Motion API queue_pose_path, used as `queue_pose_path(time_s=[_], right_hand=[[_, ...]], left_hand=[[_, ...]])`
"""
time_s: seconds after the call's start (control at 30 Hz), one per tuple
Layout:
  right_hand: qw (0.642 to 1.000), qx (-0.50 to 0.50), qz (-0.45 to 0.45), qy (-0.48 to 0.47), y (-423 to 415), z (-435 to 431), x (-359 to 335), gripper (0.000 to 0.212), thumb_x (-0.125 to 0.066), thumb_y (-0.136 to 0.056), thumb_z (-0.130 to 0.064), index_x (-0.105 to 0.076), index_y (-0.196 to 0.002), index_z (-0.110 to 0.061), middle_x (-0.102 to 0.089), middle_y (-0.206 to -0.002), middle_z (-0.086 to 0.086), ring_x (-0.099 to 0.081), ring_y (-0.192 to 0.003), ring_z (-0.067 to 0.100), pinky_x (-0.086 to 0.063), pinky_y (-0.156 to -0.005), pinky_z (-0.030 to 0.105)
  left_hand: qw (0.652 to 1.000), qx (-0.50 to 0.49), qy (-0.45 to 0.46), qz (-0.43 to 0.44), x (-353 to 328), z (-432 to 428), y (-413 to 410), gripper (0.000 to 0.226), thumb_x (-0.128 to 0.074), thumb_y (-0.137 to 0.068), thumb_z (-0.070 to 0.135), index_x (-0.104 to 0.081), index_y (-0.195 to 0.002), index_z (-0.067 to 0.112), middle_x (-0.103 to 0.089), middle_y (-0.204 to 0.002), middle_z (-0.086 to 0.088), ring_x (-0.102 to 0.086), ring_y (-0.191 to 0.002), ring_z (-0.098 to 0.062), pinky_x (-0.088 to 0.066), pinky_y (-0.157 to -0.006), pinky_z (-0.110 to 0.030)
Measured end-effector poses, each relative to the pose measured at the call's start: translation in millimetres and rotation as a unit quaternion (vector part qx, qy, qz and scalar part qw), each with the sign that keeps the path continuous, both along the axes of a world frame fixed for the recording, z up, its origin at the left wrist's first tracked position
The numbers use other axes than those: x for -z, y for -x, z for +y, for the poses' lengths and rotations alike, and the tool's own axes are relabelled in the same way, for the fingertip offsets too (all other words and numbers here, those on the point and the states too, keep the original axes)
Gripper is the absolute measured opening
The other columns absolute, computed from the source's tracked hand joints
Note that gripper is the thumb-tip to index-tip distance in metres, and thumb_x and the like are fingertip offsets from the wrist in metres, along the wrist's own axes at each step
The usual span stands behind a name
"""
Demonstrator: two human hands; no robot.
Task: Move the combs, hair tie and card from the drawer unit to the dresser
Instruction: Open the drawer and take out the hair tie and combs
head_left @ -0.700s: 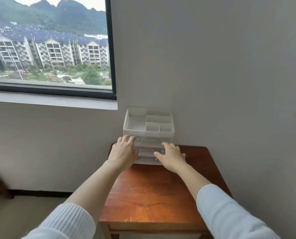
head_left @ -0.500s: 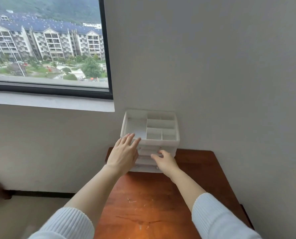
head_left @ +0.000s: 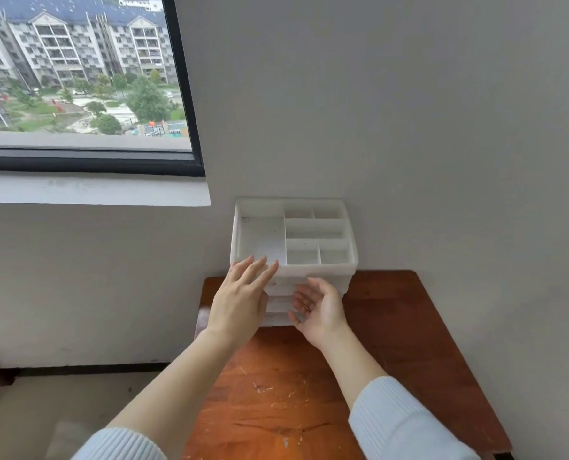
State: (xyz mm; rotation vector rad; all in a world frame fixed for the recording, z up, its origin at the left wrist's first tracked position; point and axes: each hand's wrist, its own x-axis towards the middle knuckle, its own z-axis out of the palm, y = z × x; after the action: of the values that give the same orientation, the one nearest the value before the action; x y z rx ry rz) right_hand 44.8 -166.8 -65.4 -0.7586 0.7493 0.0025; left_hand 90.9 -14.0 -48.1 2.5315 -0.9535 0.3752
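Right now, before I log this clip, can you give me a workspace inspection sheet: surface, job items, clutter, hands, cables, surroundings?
Surface: reddish-brown wooden table top, scratched and worn near the front.
Job's things: white plastic drawer unit stands at the back against the wall; its top tray compartments look empty. Combs, hair tie and card: nothing seen; drawers appear shut.
Clutter: nothing seen.
Hands: left hand flat, fingers spread against the unit's front left; right hand open, palm turned inward, in front of the drawers. Neither holds anything.
Cables: nothing seen.
Surroundings: grey wall, dark-framed window showing apartment blocks, pale sill.
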Motion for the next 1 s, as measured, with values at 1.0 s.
queue_pose_path(time_s=[1.0], right_hand=[[0.75, -0.28, 0.033, 0.598, 63, -11, -59, 0.019, -0.055, -0.087, -0.029, -0.069, -0.082, -0.018, -0.07, -0.082, -0.001, -0.062, -0.069, 0.008, -0.052, -0.062, 0.021]], left_hand=[[0.983, 0.065, -0.164, 0.05, 0, -1, 0, 0.038, -0.054, -0.086, 0.017, -0.058, -0.124, 0.015, -0.062, -0.125, -0.003, -0.056, -0.112, -0.024, -0.058, -0.075, -0.037]])
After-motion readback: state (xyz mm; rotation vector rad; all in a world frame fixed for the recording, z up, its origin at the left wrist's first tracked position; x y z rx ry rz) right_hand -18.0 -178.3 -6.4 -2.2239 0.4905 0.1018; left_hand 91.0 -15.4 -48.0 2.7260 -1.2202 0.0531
